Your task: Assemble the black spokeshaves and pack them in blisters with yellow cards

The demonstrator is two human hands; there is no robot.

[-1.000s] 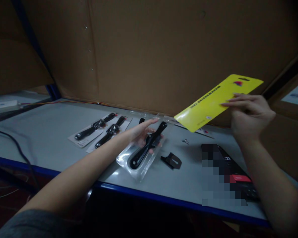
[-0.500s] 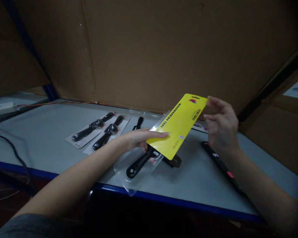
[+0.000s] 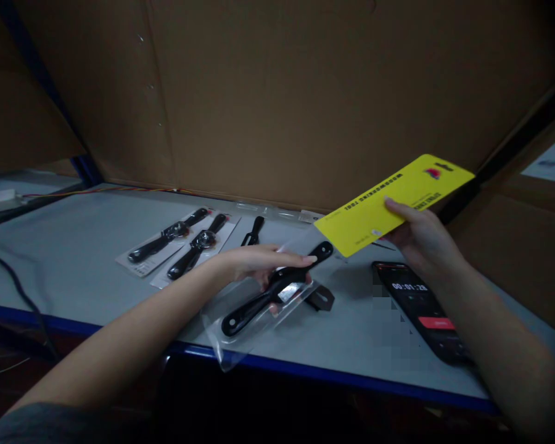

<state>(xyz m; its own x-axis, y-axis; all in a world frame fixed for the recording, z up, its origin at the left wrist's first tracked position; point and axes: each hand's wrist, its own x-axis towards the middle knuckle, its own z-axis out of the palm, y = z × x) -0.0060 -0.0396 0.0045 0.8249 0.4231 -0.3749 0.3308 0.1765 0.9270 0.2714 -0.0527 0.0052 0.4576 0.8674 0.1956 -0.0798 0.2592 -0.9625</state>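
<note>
My left hand [image 3: 263, 262] grips a clear plastic bag [image 3: 259, 314] near the table's front edge. Inside the bag lies a black two-handled spokeshave [image 3: 277, 290], its far handle resting across my fingers. My right hand [image 3: 420, 237] holds a yellow card [image 3: 388, 206] printed "woodworking tool", with the thumb on top and the fingers hidden beneath it. The card tilts above the table, a short way beyond the bag. Just below my left hand, partly under the bag, lies a dark metal plate with a slot [image 3: 321, 299].
A black phone [image 3: 419, 311] showing a running timer lies under my right forearm. Two carded spokeshaves [image 3: 180, 240] and a loose black tool [image 3: 254, 231] lie behind my left arm. The grey table [image 3: 74, 277] has a blue front edge, with cardboard walling behind it.
The yellow card has swung right and tilted flatter, away from my left hand. The bag turned, with the spokeshave now lying more across it. The phone is more uncovered.
</note>
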